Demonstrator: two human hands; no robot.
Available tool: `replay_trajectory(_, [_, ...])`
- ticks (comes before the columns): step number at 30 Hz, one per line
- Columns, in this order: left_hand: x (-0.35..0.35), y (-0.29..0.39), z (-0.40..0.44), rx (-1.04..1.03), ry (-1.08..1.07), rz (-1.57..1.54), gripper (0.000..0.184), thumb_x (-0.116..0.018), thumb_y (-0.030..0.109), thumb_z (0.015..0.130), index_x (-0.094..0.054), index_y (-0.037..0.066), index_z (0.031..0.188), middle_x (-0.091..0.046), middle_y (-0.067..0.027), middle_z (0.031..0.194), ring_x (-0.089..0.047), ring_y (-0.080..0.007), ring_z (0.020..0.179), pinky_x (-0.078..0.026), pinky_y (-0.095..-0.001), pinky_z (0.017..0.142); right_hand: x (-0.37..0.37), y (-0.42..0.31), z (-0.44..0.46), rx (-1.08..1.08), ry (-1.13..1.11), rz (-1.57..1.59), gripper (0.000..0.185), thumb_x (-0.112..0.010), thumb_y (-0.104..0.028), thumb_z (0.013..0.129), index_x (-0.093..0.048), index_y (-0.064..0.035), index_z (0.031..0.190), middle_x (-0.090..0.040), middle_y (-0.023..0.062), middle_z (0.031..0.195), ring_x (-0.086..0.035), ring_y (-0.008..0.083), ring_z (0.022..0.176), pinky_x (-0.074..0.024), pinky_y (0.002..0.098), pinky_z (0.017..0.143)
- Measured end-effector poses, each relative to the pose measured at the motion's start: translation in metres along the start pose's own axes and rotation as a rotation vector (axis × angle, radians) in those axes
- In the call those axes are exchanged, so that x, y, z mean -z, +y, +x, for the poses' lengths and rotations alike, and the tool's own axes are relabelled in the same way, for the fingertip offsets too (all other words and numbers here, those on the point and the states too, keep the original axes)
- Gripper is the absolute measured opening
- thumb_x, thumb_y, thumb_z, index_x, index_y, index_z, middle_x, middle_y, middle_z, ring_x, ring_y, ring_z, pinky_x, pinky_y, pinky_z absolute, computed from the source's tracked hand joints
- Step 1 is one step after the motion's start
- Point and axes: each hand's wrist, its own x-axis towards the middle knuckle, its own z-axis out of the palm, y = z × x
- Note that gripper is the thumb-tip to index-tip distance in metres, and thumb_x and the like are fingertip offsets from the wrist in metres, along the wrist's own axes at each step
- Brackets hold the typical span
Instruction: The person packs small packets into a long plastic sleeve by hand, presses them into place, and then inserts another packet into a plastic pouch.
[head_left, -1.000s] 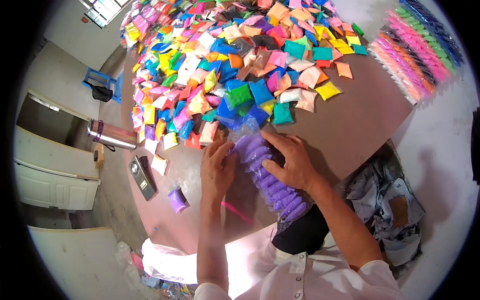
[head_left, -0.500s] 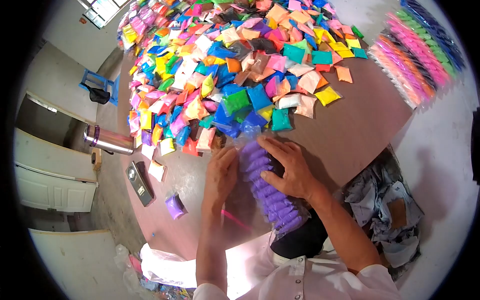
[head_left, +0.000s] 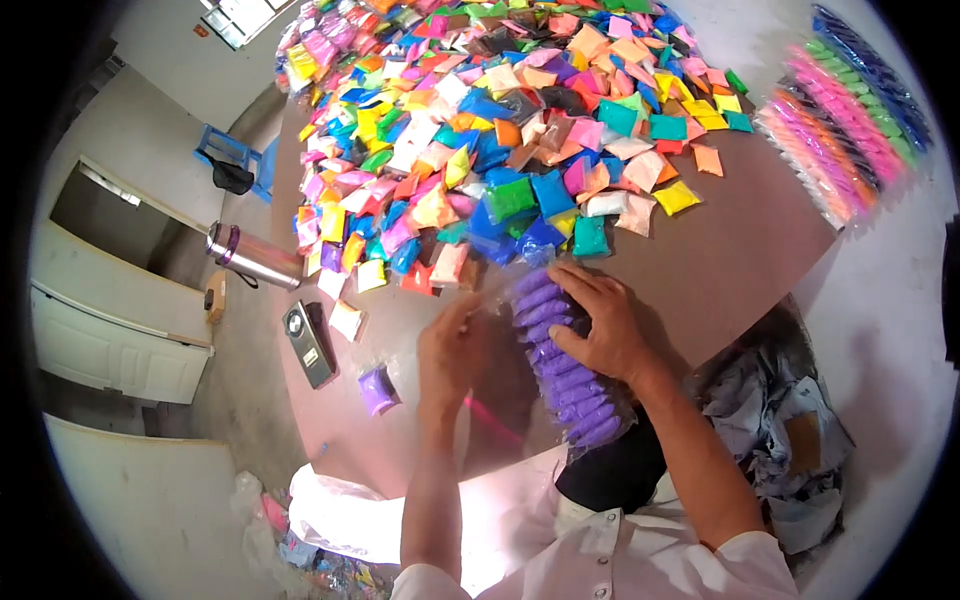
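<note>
A long clear plastic bag of purple packets (head_left: pixel 570 370) lies slanted at the table's near edge, its lower end over my lap. My right hand (head_left: pixel 608 325) grips its upper right side, the thumb pressed on the packets and the fingers along the top. Left of the bag is my left hand (head_left: pixel 447 345), slightly blurred, fingers curled together at what looks like the bag's loose clear edge. One loose purple packet (head_left: pixel 377 391) lies on the table farther left. Beyond the bag, small packets in many colours form a large pile (head_left: pixel 440 170).
A black phone-like device (head_left: pixel 308 345) and a metal flask (head_left: pixel 255 258) stand along the table's left side. Filled bags in colour rows (head_left: pixel 840 130) lie at the far right. A container of crumpled papers (head_left: pixel 780 430) sits below the table's right edge.
My left hand has drawn away leftward from the bag's body, opening a gap. My right hand keeps its hold. The whole view has shifted slightly, moving the scene rightward.
</note>
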Motion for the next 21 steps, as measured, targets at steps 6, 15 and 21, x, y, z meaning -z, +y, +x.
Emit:
replay_trajectory(6, [0.114,-0.045,-0.053,0.251,0.225,0.445,0.021,-0.077,0.015,0.094,-0.077,0.004,0.112,-0.078,-0.0156,0.105,-0.077,-0.0269,0.084,-0.059,-0.0367,0.075,-0.003,0.004,0.001,0.023,0.035,0.064,0.068,-0.076,-0.025,0.079,-0.062,-0.0087,0.144,-0.063,0.0144,0.147,-0.06,0.0344,0.135,-0.0414,0.0493,0.116])
replay_trajectory(15, [0.152,-0.097,-0.089,0.395,0.047,0.172,0.04,-0.08,0.015,0.093,-0.069,-0.007,0.124,-0.071,-0.0094,0.099,-0.067,-0.0122,0.073,-0.048,-0.0243,0.055,-0.003,0.006,-0.001,0.028,0.038,0.078,0.067,-0.077,-0.027,0.08,-0.063,-0.0075,0.143,-0.064,0.0168,0.145,-0.061,0.0365,0.134,-0.0436,0.0498,0.115])
replay_trajectory(21, [0.142,-0.042,-0.066,0.512,-0.025,-0.253,0.029,-0.078,0.003,0.092,-0.072,-0.002,0.12,-0.071,-0.002,0.09,-0.063,-0.0065,0.075,-0.05,-0.022,0.058,-0.002,0.007,-0.001,0.017,0.031,0.078,0.069,-0.077,-0.027,0.08,-0.062,-0.0067,0.144,-0.064,0.0166,0.146,-0.061,0.0353,0.135,-0.0429,0.0493,0.116])
